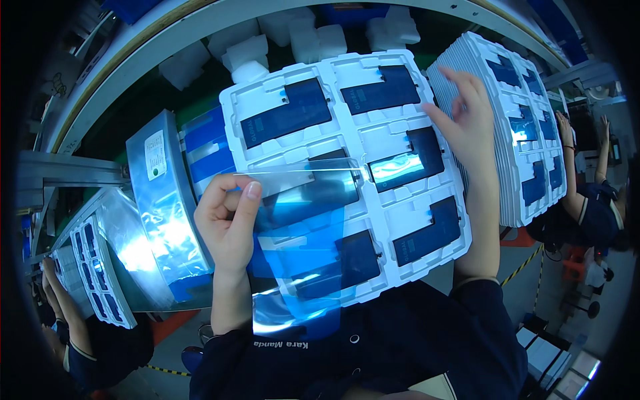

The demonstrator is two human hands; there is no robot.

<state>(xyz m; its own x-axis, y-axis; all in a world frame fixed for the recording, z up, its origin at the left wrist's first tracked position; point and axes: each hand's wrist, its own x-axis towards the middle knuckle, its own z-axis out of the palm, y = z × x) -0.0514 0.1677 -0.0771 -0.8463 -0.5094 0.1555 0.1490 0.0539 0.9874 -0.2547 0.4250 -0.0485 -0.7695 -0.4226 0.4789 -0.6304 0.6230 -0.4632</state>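
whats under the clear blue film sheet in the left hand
Under the clear blue-tinted film sheet, pinched by the left hand, lies the white moulded plastic tray. Two dark blue rectangular parts show through it in the near-left pockets. Glare hides their detail.

A tray (347, 167) of flat dark parts (287, 110) lay before the person. A clear film (300, 200) lay over its left half. A stack of trays (527, 133) stood to its right, foam blocks (293, 37) behind, a foil pack (163, 207) to its left.
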